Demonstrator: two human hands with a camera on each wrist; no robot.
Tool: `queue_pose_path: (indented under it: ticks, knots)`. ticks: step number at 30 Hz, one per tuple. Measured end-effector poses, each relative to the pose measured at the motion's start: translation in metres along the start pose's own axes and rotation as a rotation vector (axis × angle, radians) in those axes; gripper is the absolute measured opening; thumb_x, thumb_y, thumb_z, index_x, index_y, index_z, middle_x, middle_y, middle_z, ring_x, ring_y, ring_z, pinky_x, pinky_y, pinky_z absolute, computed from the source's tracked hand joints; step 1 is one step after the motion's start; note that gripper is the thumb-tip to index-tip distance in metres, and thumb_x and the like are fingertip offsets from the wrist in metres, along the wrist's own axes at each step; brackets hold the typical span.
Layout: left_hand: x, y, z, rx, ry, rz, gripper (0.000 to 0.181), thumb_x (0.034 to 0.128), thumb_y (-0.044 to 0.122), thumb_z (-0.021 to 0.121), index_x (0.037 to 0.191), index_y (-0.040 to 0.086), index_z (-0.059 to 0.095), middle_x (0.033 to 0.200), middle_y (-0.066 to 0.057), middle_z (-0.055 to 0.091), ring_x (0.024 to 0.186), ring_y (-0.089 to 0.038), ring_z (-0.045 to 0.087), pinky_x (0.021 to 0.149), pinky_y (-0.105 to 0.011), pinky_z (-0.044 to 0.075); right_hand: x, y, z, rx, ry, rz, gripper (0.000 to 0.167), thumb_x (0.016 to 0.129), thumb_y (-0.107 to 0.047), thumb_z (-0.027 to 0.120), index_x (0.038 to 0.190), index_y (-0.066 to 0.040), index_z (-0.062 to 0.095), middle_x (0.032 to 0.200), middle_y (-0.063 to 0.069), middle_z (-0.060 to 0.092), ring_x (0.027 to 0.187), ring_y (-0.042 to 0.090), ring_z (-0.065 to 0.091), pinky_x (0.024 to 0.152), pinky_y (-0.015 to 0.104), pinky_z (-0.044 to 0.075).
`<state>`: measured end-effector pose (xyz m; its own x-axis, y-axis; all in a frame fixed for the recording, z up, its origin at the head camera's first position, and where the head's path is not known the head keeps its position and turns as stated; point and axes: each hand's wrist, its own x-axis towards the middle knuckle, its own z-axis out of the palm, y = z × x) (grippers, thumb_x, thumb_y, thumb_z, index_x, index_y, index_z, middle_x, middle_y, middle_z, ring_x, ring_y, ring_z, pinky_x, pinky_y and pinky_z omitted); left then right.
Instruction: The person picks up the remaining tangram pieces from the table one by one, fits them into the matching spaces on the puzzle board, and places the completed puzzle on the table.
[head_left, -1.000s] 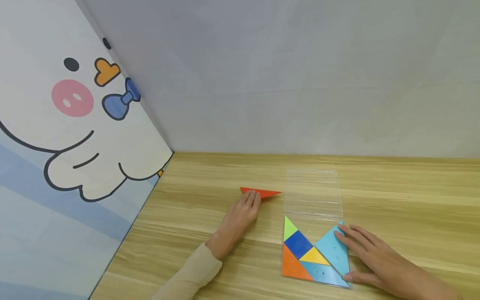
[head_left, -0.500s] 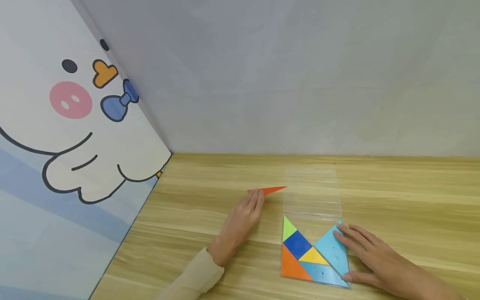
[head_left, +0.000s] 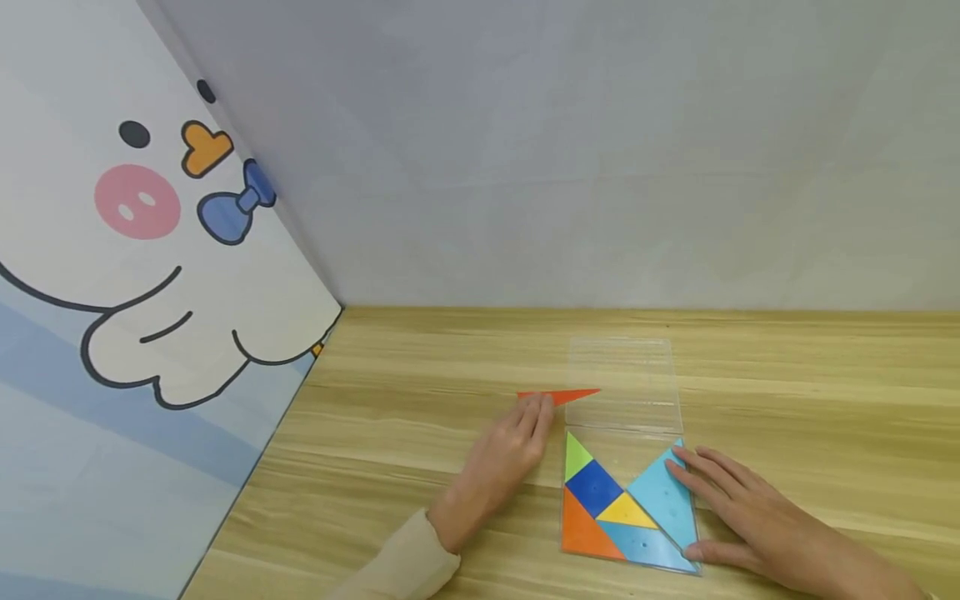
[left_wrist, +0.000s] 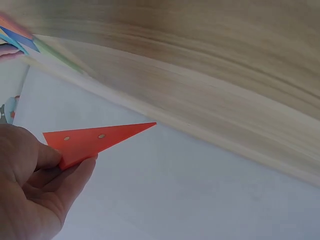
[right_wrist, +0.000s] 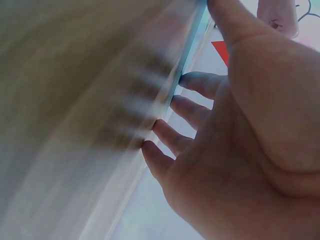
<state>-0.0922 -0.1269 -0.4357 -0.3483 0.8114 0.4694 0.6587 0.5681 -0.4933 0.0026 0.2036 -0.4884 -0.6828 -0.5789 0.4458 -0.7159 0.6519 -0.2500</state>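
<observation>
My left hand (head_left: 510,446) pinches a red triangular tangram piece (left_wrist: 82,142) between thumb and fingers. In the head view this red piece is raised and tilted, its long tip over the left edge of the clear lid. A clear plastic tangram case (head_left: 617,457) lies below the lid. In it sit a green triangle (head_left: 576,454), a dark blue square (head_left: 595,488), a yellow triangle (head_left: 627,512), an orange triangle (head_left: 587,529), a blue piece (head_left: 647,546) and a large light blue triangle (head_left: 670,500). My right hand (head_left: 772,525) rests at the case's right edge, fingers extended and thumb at the lower corner.
The clear lid (head_left: 626,379) lies flat behind the case on the wood-grain table (head_left: 825,392). A pale wall (head_left: 600,150) rises along the table's back edge. On the left stands a panel (head_left: 67,400) with a cartoon bird print.
My left hand has carried the red triangle rightward and slightly toward me, turning it a little, to the lid's left edge. The right hand stays at the case.
</observation>
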Motion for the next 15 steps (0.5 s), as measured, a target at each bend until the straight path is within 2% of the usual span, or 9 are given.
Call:
queue_pose_path:
  ticks: [2, 3, 6, 9, 12, 15]
  knots:
    - [0.003, 0.005, -0.003, -0.002, 0.003, 0.015, 0.04, 0.1072, -0.01, 0.032, 0.121, -0.006, 0.07, 0.114, -0.015, 0.074, 0.106, -0.022, 0.073, 0.092, -0.03, 0.057, 0.0, 0.0, 0.0, 0.003, -0.004, 0.003, 0.086, 0.086, -0.046, 0.081, 0.153, -0.004, 0.046, 0.167, -0.001, 0.029, 0.154, 0.003, 0.007, 0.119, 0.011, 0.005]
    - [0.004, 0.008, -0.004, -0.007, 0.001, 0.02, 0.04, 0.1071, -0.01, 0.033, 0.121, -0.006, 0.07, 0.114, -0.015, 0.075, 0.106, -0.022, 0.073, 0.092, -0.031, 0.057, 0.0, 0.0, 0.0, 0.003, -0.006, 0.003, 0.086, 0.086, -0.046, 0.08, 0.153, -0.005, 0.046, 0.167, -0.002, 0.028, 0.154, 0.003, 0.007, 0.119, 0.011, 0.004]
    - [0.007, 0.015, -0.008, -0.041, -0.023, 0.026, 0.028, 0.1029, -0.009, 0.05, 0.123, -0.006, 0.07, 0.116, -0.016, 0.074, 0.108, -0.022, 0.073, 0.092, -0.03, 0.057, 0.0, 0.0, 0.0, 0.002, -0.002, -0.005, 0.087, 0.086, -0.047, 0.079, 0.154, -0.005, 0.045, 0.169, -0.004, 0.024, 0.154, 0.003, 0.006, 0.119, 0.012, 0.005]
    - [0.009, 0.021, -0.011, -0.063, -0.055, 0.022, 0.029, 0.0945, -0.005, 0.068, 0.124, -0.006, 0.07, 0.117, -0.016, 0.074, 0.109, -0.022, 0.072, 0.093, -0.03, 0.056, 0.0, -0.001, -0.001, 0.005, 0.004, -0.014, 0.087, 0.088, -0.048, 0.077, 0.156, -0.007, 0.042, 0.17, -0.008, 0.019, 0.154, 0.003, 0.006, 0.119, 0.012, 0.004]
    - [0.01, 0.025, -0.014, -0.063, -0.082, 0.031, 0.031, 0.0931, -0.004, 0.071, 0.124, -0.004, 0.07, 0.119, -0.015, 0.074, 0.11, -0.021, 0.072, 0.095, -0.029, 0.055, 0.001, -0.002, -0.001, 0.006, 0.007, -0.018, 0.088, 0.089, -0.05, 0.076, 0.158, -0.009, 0.04, 0.17, -0.009, 0.017, 0.154, 0.003, 0.006, 0.119, 0.012, 0.004]
    - [0.011, 0.03, -0.017, -0.065, -0.089, 0.051, 0.027, 0.0974, -0.004, 0.065, 0.124, -0.003, 0.07, 0.118, -0.013, 0.074, 0.11, -0.02, 0.072, 0.096, -0.029, 0.054, 0.001, -0.002, -0.002, 0.003, 0.01, -0.019, 0.087, 0.089, -0.05, 0.076, 0.157, -0.009, 0.041, 0.169, -0.009, 0.018, 0.154, 0.002, 0.007, 0.119, 0.012, 0.005]
